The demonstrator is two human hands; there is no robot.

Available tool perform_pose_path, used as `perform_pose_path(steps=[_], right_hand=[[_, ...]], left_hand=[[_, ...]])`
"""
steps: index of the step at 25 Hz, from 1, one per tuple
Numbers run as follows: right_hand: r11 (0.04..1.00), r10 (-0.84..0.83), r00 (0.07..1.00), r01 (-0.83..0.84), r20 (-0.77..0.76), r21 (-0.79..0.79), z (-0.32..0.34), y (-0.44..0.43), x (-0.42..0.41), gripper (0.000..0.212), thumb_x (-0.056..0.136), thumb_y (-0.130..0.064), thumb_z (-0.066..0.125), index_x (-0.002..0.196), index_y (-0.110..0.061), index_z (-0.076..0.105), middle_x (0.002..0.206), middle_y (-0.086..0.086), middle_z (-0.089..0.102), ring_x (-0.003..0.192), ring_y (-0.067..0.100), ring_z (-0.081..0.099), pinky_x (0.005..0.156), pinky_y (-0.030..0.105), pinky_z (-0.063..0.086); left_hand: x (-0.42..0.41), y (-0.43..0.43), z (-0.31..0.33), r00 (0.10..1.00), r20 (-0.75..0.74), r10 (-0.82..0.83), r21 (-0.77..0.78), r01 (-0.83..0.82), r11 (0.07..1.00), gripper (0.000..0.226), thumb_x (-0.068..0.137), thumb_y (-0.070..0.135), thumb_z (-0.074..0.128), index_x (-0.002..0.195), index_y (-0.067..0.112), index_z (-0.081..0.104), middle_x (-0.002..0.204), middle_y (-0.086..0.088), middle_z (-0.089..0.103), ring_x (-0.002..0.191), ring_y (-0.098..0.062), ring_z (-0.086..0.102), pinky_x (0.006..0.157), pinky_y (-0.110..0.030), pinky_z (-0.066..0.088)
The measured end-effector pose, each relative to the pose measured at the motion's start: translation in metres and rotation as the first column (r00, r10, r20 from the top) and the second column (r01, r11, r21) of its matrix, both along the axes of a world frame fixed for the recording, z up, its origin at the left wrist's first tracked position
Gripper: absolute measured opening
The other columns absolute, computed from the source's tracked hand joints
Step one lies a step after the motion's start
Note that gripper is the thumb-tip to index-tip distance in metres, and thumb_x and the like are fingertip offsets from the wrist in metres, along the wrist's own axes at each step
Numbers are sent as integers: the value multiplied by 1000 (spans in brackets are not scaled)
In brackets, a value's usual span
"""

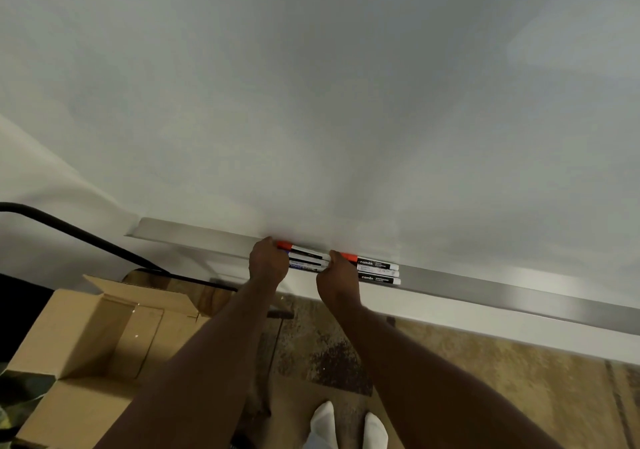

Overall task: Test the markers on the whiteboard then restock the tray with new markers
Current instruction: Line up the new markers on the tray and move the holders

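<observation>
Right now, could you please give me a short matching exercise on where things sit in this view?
Things:
1. left hand
2. right hand
3. box
4. cable

Places:
A. open on the floor, lower left
B. on the markers at the tray's left group
C. running in from the left, below the whiteboard
D. between the two marker groups

Pairs: 1-B, 2-D, 3-A, 4-C

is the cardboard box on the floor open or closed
Open. The cardboard box at lower left has its flaps folded outward, and its inside walls and bottom show. No contents are visible in the part shown.
</observation>
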State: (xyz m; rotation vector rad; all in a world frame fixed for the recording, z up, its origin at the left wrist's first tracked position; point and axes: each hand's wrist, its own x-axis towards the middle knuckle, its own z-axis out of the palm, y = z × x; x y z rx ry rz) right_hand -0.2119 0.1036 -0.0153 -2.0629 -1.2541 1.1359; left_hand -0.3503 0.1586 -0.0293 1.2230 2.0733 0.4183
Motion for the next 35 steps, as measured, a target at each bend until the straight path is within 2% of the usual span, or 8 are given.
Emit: perform_pose_path(steps=[5, 11, 16, 19, 24, 27, 30, 35], right_hand=[[999, -32, 999, 32, 8, -35, 7, 3, -2, 20, 89, 2, 49, 103, -6, 60, 105, 14, 67, 84, 19, 53, 72, 22, 38], [998, -52, 998, 52, -18, -24, 10, 3, -1, 30, 89, 1, 51, 116, -5, 62, 110, 13, 67, 102, 29, 64, 81, 25, 47], [999, -13, 1000, 13, -4, -42, 11, 5, 3, 44, 92, 1, 51, 136, -5, 53, 124, 14, 63, 114, 29, 61, 88, 24, 45], [999, 2, 1000, -1, 10, -45, 12, 5, 6, 45, 92, 0, 51, 137, -4, 53, 125, 15, 63, 114, 29, 60, 87, 23, 44], [999, -45, 998, 44, 51, 27, 9, 2, 16, 34, 88, 0, 50, 118, -5, 62, 108, 12, 68, 93, 27, 60, 63, 20, 39], [981, -180, 983, 176, 39, 81, 13, -3, 37, 35, 89, -1, 52, 120, -10, 66, 113, 10, 70, 99, 26, 63, 80, 28, 50], [970, -237, 967, 231, 95, 73, 14, -11, 62, 44, 88, 1, 54, 130, -10, 62, 128, 8, 65, 115, 25, 61, 96, 32, 47], [955, -294, 944, 285, 152, 78, 8, -23, 91, 47, 85, -5, 55, 130, -19, 61, 132, 2, 61, 117, 21, 59, 98, 37, 51]], left_hand=[[1, 3, -4, 999, 47, 9, -7, -9, 1000, 22, 91, 7, 51, 105, 4, 67, 106, -17, 69, 97, -34, 65, 87, -39, 53], [8, 2, -4, 995, 97, 8, -16, -7, 1000, 27, 86, 3, 51, 106, 3, 68, 106, -17, 69, 99, -36, 65, 90, -40, 54], [10, 1, 0, 997, 77, 4, -24, -3, 1000, 27, 88, 3, 51, 108, 2, 68, 108, -18, 69, 101, -37, 65, 92, -42, 54], [11, 1, -1, 996, 85, 12, -26, -10, 1000, 26, 87, 3, 51, 108, 2, 67, 109, -19, 68, 102, -38, 64, 94, -44, 53], [15, -1, 4, 999, 29, 45, 8, -45, 999, 27, 90, 6, 48, 110, 2, 67, 113, -19, 67, 105, -37, 63, 94, -42, 52], [24, -6, 4, 987, 90, 133, 80, -140, 987, 34, 93, 8, 50, 123, 7, 65, 124, -16, 64, 114, -35, 61, 101, -41, 49], [44, -14, 5, 990, 117, 82, 124, -96, 988, 33, 92, 4, 52, 120, 7, 68, 124, -10, 66, 116, -28, 61, 101, -31, 45], [90, -28, 5, 961, 272, -46, 85, 23, 996, 36, 93, -3, 52, 125, 4, 64, 129, -10, 65, 121, -23, 59, 107, -31, 43]])
